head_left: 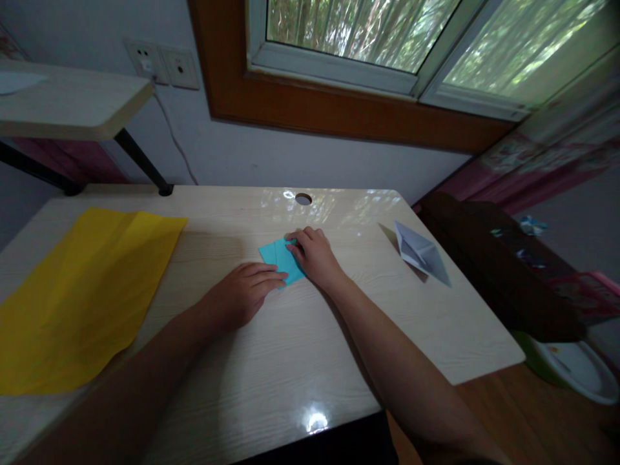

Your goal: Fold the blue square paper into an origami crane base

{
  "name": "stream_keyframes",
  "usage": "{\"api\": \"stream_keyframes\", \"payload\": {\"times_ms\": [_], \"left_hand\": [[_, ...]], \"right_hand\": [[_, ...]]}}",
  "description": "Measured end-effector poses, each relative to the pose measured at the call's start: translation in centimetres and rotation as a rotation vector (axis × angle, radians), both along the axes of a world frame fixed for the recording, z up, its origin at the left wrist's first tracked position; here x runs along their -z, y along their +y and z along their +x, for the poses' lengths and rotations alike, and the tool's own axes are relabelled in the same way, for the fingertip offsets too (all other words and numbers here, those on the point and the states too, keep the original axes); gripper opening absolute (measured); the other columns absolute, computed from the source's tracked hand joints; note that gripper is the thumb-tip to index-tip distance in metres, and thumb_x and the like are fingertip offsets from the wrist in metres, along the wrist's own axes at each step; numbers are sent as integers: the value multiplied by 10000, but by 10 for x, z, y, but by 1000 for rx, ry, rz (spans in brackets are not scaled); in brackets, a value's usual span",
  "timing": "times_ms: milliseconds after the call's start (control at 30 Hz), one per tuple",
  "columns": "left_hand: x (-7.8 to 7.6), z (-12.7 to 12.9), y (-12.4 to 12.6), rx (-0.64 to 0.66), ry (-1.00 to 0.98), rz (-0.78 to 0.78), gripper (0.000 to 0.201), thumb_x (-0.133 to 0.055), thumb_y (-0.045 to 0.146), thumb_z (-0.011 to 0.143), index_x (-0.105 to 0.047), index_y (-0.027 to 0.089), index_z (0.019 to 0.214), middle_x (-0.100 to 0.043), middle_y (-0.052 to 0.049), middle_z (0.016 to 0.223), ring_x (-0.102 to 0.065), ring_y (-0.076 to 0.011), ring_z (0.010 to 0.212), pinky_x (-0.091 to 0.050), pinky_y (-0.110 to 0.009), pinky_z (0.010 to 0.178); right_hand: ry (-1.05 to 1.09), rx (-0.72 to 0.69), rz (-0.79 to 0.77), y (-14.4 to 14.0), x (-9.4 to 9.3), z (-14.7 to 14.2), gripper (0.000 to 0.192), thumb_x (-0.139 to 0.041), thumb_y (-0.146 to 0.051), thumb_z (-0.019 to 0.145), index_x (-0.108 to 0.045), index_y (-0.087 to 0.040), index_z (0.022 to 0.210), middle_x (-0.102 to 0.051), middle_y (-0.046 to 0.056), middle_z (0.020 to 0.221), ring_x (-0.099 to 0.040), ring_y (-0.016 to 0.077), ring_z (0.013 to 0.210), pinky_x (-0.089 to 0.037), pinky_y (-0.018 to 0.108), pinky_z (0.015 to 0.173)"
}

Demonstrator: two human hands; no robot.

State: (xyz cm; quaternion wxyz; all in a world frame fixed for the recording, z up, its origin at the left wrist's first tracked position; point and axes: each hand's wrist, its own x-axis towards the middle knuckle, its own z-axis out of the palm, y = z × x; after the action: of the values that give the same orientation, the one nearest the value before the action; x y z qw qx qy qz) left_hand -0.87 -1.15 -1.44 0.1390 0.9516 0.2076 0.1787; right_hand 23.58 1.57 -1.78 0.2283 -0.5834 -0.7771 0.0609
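One blue paper (pixel 287 258) lay just our side of the hole (pixel 303 199); our left hand (pixel 249 289) pressed near-straight fingers on it, our right hand (pixel 318 257) half-curled over it, grip unclear. Creasing seemed underway; the next move wanted even pressure.

Pale desk (pixel 290 361) below a window (pixel 334 63). Left hand (pixel 245 290), fingers extended, rests on near edge of small turquoise paper (pixel 277 254); right hand (pixel 314 255), fingers bent, touches its right side. Yellow sheet (pixel 92 297) at left; folded white paper (pixel 422 252) near desk's right edge.
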Motion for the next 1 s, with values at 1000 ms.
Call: {"api": "stream_keyframes", "payload": {"times_ms": [1000], "left_hand": [[3, -1, -1, 1, -23, 45, 439, -505, 58, 912, -628, 206, 1306, -621, -33, 1417, -522, -248, 1319, -461, -476, 1092]], "right_hand": [[-100, 168, 34, -1, -5, 13, 317, -502, -242, 994, -649, -266, 1274, -609, 117, 1147, -519, 276, 1011, -433, 399, 847]]}}
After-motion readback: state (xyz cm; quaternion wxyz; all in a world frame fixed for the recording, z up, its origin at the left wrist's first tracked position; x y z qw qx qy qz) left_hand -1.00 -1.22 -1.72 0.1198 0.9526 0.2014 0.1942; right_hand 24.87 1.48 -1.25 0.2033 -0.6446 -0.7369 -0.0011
